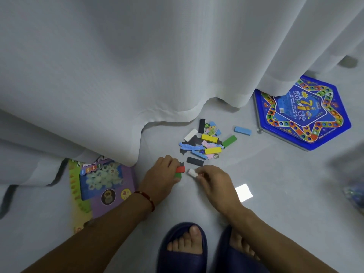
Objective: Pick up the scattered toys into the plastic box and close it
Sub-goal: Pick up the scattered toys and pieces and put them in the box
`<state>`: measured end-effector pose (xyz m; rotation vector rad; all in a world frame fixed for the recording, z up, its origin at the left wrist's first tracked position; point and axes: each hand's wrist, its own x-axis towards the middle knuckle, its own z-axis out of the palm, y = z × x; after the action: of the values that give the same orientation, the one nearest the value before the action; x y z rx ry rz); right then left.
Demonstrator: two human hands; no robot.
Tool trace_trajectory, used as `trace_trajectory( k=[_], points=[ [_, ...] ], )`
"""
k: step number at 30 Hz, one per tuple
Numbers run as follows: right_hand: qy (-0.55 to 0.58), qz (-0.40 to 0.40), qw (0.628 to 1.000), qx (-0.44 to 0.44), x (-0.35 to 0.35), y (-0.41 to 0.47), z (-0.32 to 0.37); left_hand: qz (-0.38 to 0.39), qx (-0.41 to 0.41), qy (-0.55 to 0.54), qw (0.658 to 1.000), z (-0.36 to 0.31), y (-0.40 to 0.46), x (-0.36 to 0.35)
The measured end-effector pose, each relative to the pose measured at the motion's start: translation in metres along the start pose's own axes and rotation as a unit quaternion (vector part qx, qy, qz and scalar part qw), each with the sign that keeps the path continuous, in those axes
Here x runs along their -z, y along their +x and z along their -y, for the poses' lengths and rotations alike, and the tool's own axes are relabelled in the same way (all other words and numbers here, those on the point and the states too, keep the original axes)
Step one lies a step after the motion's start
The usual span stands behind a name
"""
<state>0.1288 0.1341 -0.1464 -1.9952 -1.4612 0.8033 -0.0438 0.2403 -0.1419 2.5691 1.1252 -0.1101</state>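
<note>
Several toy blocks and puzzle pieces lie scattered on the grey floor at the centre of the frame, their long axes pointing every which way. Just below them, the left hand curls its fingers round a red block and a green block, both lying roughly level across the frame. Beside it, apart, the right hand pinches a white block, tilted toward the upper left. Both forearms reach up from the lower edge.
</note>
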Motion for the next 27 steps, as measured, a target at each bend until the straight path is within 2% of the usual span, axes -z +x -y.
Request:
trace_trajectory(
  k=[1, 2, 3, 4, 5, 6, 7, 8, 9, 11, 12, 13, 15, 17, 24, 27],
  points=[
    [0.138, -0.012, 0.985, -0.105, 0.007, 0.001, 0.003, -0.003, 0.001, 0.012, 1.000, -0.001, 0.000, 0.000],
    [0.296, -0.012, 0.933, -0.204, 0.013, 0.003, 0.005, -0.007, 0.002, 0.025, 1.000, -0.003, 0.000, 0.000],
    [0.450, -0.009, 0.850, -0.275, 0.020, 0.006, 0.007, 0.000, 0.006, 0.030, 1.000, -0.005, 0.000, 0.000],
    [0.568, 0.000, 0.763, -0.307, 0.027, 0.009, 0.007, 0.005, 0.008, 0.027, 1.000, -0.007, 0.000, -0.001],
    [0.640, 0.012, 0.701, -0.313, 0.032, 0.011, 0.005, 0.012, 0.007, 0.017, 1.000, -0.008, 0.001, -0.002],
    [0.674, 0.023, 0.673, -0.304, 0.037, 0.014, 0.003, 0.017, 0.006, 0.007, 1.000, -0.008, 0.002, -0.003],
    [0.678, 0.029, 0.674, -0.292, 0.040, 0.017, 0.004, 0.021, 0.009, -0.002, 1.000, -0.009, 0.003, -0.004],
    [0.654, 0.021, 0.700, -0.286, 0.041, 0.022, 0.006, 0.025, 0.013, -0.012, 1.000, -0.009, 0.003, -0.004],
    [0.599, 0.009, 0.752, -0.274, 0.041, 0.027, 0.009, 0.028, 0.018, -0.024, 0.999, -0.010, 0.003, -0.004],
    [0.354, -0.023, 0.910, -0.216, 0.037, 0.039, 0.013, 0.029, 0.027, -0.034, 0.999, -0.011, 0.001, -0.006],
    [0.199, -0.029, 0.967, -0.159, 0.032, 0.045, 0.014, 0.025, 0.035, -0.036, 0.998, -0.011, 0.000, -0.006],
    [0.056, -0.024, 0.993, -0.098, 0.027, 0.049, 0.014, 0.018, 0.043, -0.041, 0.998, -0.011, -0.002, -0.007],
    [-0.130, -0.002, 0.991, -0.023, 0.015, 0.054, 0.013, 0.002, 0.053, -0.048, 0.997, -0.012, -0.004, -0.007],
    [-0.210, 0.014, 0.977, 0.010, 0.002, 0.056, 0.009, -0.006, 0.059, -0.046, 0.997, -0.013, -0.005, -0.007],
    [-0.305, 0.050, 0.950, 0.035, -0.007, 0.057, 0.009, 0.019, 0.086, -0.084, 0.993, -0.015, -0.003, 0.000],
    [-0.294, 0.093, 0.951, 0.004, 0.000, 0.054, 0.014, 0.018, 0.105, -0.123, 0.987, -0.017, -0.001, 0.004]
  ],
)
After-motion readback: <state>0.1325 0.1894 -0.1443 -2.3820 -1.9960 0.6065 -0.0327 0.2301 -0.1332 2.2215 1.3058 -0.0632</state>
